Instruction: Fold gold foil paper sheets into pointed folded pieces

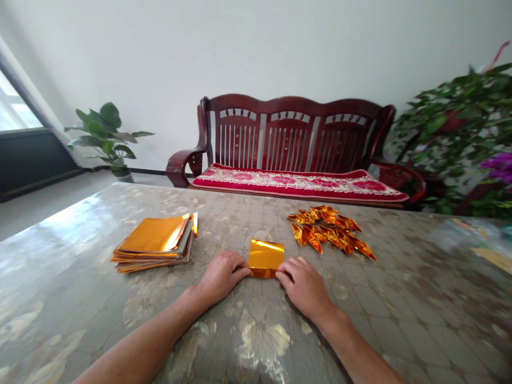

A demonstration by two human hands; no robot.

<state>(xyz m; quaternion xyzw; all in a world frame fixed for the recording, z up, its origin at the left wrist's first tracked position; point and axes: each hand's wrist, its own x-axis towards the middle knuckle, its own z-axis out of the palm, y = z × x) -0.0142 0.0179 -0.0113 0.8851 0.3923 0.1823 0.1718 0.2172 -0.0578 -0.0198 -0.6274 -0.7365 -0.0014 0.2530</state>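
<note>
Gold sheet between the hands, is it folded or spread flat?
Partly folded: the gold sheet has a creased strip along its near edge, between the left hand and right hand.

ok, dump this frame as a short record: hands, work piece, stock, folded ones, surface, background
left_hand: left hand at the near left corner of the gold sheet
right_hand: right hand at its near right corner
work_piece: gold sheet, flat on table, near edge folded
stock: stack of sheets, left, gold side up on top
folded: pointed gold pieces, beyond right hand
surface: patterned table
background: wooden bench, red-and-white cover
</note>
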